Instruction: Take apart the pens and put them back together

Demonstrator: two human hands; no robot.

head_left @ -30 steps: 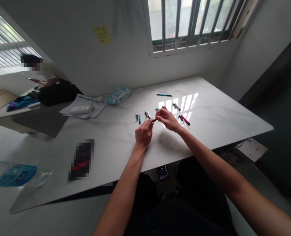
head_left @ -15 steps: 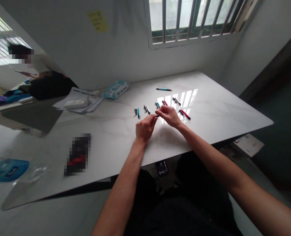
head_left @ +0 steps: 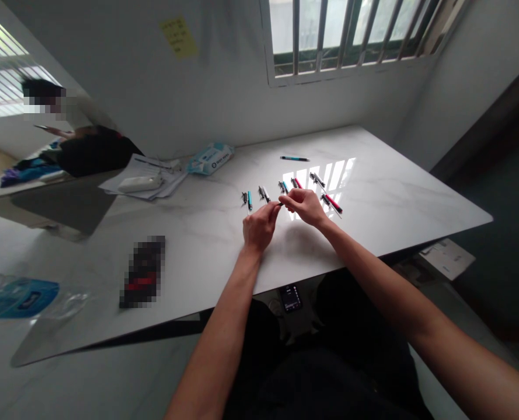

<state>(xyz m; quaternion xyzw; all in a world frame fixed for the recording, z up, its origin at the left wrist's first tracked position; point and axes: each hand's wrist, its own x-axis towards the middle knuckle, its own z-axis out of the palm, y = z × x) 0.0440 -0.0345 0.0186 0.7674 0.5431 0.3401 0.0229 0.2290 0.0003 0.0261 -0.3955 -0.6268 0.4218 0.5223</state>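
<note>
My left hand [head_left: 258, 227] and my right hand [head_left: 305, 206] meet over the table, both closed in a pinch on a small dark pen part [head_left: 281, 203]. Most of that part is hidden by my fingers. Just beyond them lie several pens in pieces: a teal barrel [head_left: 249, 200] beside a black piece [head_left: 244, 198], a white barrel [head_left: 266, 193], a blue one [head_left: 284, 186], and a red one [head_left: 296, 182] partly behind my right hand. To the right are a silver-and-black pen [head_left: 317, 179] and another red barrel [head_left: 333, 203]. A whole teal pen [head_left: 295, 158] lies farther back.
On the white marbled table [head_left: 198, 251] are a wipes pack [head_left: 211, 158], papers [head_left: 130, 169] with a white case, a pixelated dark object [head_left: 143, 272], and a clear plastic bag [head_left: 27, 297]. A phone [head_left: 291, 297] is below the edge. Another person sits at far left.
The view has shifted slightly, so everything sits a little further right. My hands stay together in the same pinch on the dark part, with hardly any movement.
</note>
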